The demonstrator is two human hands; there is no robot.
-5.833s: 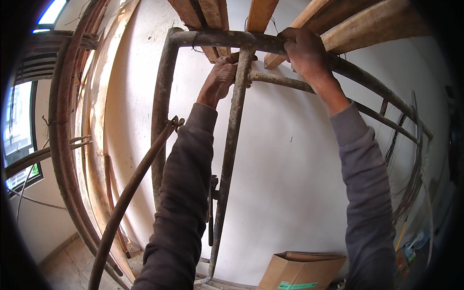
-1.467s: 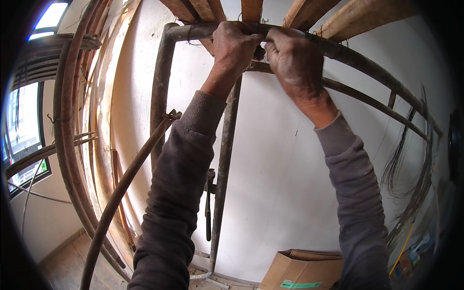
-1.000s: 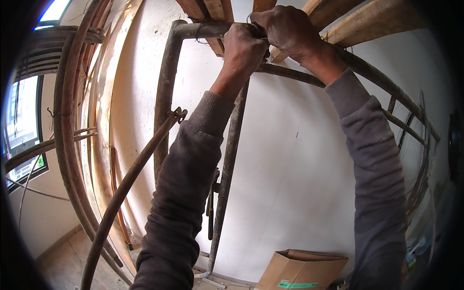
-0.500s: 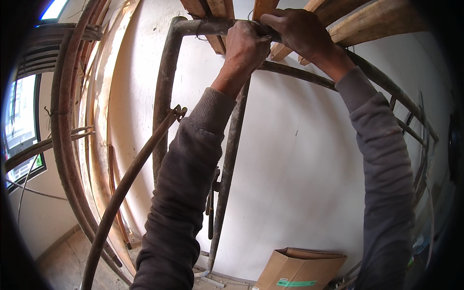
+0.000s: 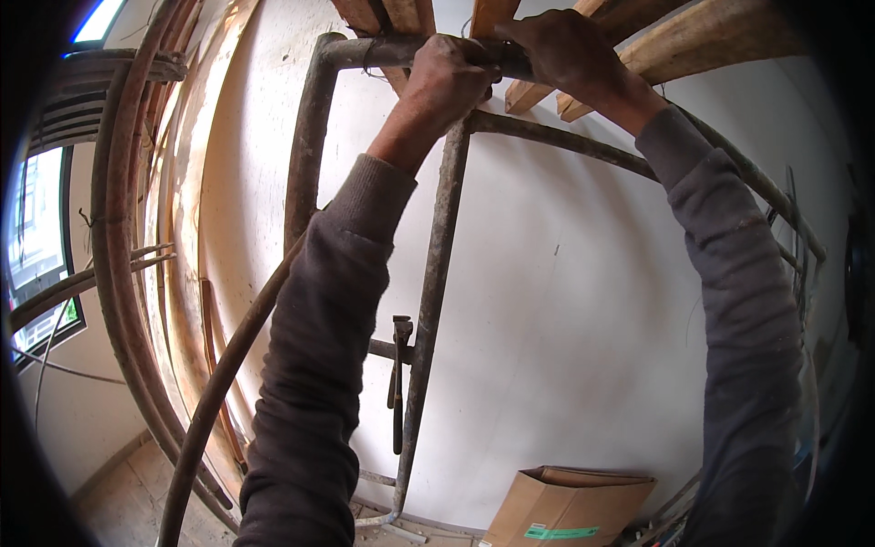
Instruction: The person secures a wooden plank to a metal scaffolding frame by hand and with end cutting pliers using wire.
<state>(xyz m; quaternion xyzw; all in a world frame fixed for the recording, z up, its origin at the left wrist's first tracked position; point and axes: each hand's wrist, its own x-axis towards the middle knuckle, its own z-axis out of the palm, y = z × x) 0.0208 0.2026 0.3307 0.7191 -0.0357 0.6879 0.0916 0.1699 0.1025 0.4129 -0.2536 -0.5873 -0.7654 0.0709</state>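
Observation:
At the top of a dark metal scaffold frame point(image 5: 314, 137), my left hand point(image 5: 451, 77) is closed against the top pipe point(image 5: 394, 52). What its fingers pinch is hidden. Just right of it, my right hand point(image 5: 570, 55) bends over the same pipe with curled fingers. I cannot make out what they hold. A loop of thin wire point(image 5: 367, 59) goes round the pipe to the left of my hands. Wooden beams point(image 5: 711, 46) rest above and beyond the pipe. Lower down, pincers point(image 5: 398, 383) hang on a short rung beside the frame's inner upright point(image 5: 437, 246).
A diagonal brace pipe point(image 5: 223, 374) runs up from the lower left behind my left forearm. Bent pipes point(image 5: 114, 228) and tall boards point(image 5: 187, 228) stand at the left near a window point(image 5: 41, 237). On the floor by the white wall point(image 5: 565, 319) sits a cardboard box point(image 5: 565, 506).
My left hand has shifted slightly left along the pipe and its forearm has swung left, uncovering the pincers and covering the brace's upper end. My right forearm has moved a little right.

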